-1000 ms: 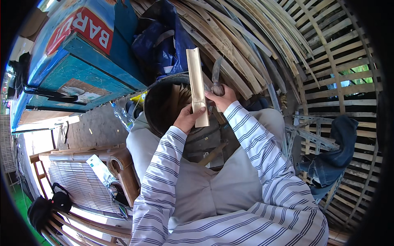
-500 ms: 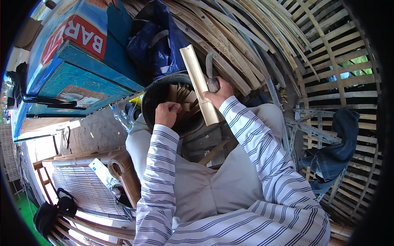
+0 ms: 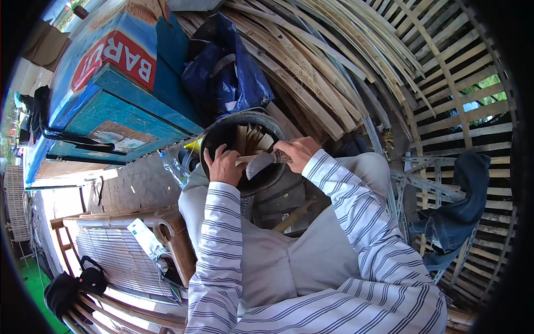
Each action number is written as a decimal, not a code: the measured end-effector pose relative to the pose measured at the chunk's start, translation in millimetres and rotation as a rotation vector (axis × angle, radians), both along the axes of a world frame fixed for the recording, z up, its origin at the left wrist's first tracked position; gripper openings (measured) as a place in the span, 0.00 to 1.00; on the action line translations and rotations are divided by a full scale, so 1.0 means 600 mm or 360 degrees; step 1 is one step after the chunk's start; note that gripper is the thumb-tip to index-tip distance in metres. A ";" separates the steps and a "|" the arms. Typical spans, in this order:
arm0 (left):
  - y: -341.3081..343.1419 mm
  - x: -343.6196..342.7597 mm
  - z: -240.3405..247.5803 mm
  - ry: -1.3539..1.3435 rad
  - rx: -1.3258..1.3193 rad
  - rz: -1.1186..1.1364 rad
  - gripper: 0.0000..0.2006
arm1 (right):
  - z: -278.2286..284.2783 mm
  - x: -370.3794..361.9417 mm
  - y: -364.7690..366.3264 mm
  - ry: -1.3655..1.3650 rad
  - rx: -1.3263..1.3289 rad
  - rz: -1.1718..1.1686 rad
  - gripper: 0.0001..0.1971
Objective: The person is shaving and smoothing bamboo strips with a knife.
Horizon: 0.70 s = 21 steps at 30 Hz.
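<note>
My right hand is closed on a curved knife, whose broad grey blade points left and down toward my other hand. Between the two hands lies a pale piece of split bamboo, seen almost edge-on behind the blade. Its left end is in my left hand, with the fingers curled around it. Both hands are over the near side of a dark bucket, which stands between my knees. Several cut bamboo pieces stand inside the bucket. The knife's handle is mostly hidden by my right fingers.
A blue plastic bag sits just beyond the bucket. Long bamboo strips are piled at the far right. A blue box stands at left, above a bamboo bench. Dark jeans hang over a metal frame at right.
The bamboo piece went from upright in my right hand to lying low across the bucket between both hands. The knife blade swung down to it. My left hand came out of the bucket's middle.
</note>
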State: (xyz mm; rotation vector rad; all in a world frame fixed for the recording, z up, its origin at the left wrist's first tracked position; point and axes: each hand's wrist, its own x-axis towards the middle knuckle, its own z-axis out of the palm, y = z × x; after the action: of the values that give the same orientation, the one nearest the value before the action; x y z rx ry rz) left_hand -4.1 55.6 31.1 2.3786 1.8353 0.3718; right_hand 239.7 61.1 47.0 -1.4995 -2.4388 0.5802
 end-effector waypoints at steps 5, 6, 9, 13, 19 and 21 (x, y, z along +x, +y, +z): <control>-0.005 0.002 0.002 -0.0217 0.0013 0.0151 0.06 | -0.001 0.024 -0.003 0.0413 0.0586 -0.0096 0.18; -0.004 0.008 0.003 -0.0228 0.0105 0.0253 0.05 | 0.001 0.036 0.001 0.0455 0.0556 -0.0184 0.18; -0.001 0.011 -0.011 -0.0254 0.0387 0.0474 0.07 | 0.037 0.048 0.004 0.0491 0.0383 -0.0531 0.22; -0.014 0.006 -0.077 0.0110 -0.0282 0.0535 0.06 | 0.020 0.074 0.014 0.0423 0.0422 -0.0706 0.23; -0.020 0.025 -0.081 -0.0064 -0.0262 0.0628 0.18 | 0.025 0.076 0.011 0.0378 0.0366 -0.0653 0.21; -0.024 0.019 -0.092 -0.0328 -0.0280 0.0592 0.20 | 0.031 0.072 0.008 0.0387 0.0367 -0.0611 0.21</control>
State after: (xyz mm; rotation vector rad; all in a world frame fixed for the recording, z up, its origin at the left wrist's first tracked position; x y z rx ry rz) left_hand 7.5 41.2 -24.3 1.8105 2.1068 0.4486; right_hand 282.7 66.2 65.6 -1.6306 -1.8974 0.3628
